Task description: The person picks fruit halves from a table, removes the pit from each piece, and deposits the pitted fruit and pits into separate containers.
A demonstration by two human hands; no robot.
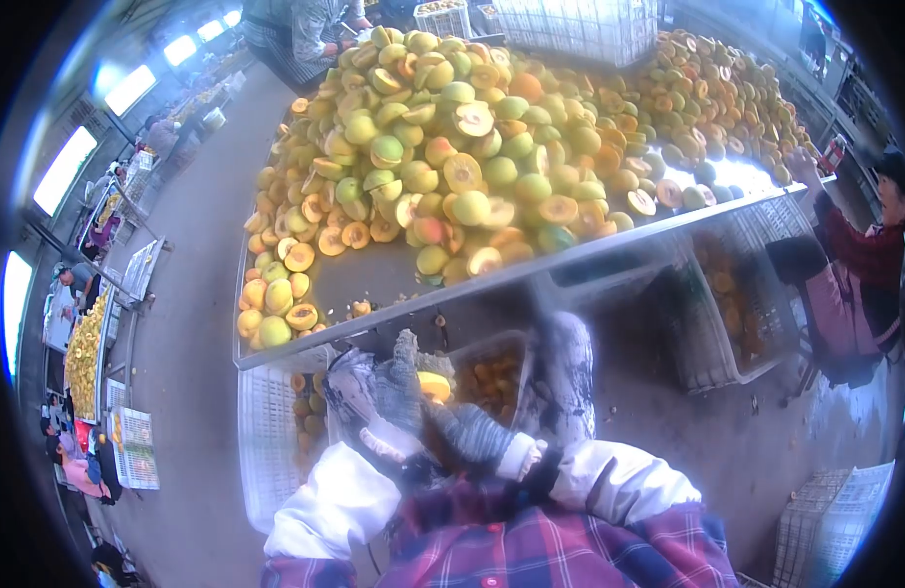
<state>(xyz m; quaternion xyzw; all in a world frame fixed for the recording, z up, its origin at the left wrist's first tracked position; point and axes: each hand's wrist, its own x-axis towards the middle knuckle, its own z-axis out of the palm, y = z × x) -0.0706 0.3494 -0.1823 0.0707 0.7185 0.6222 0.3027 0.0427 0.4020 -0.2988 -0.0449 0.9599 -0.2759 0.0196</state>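
Note:
My left hand (397, 384), in a grey knit glove, is raised over my lap in front of the table edge. It is closed around a yellow-orange peach half (434, 385), which shows at its inner side. My right hand (468, 429), also gloved in grey, reaches in from the right with its fingers curled against the lower side of the fruit. I cannot tell whether a small tool is in it. Beyond the hands, a large heap of whole and halved peaches (413, 147) covers the metal-edged table (374, 279).
Under the table edge stand white crates (266, 431) with peaches inside, and another crate (727, 304) sits to the right. A person (859, 265) sits at the right end; another person (305, 34) stands at the far side. Stacked crates (832, 519) are at the lower right.

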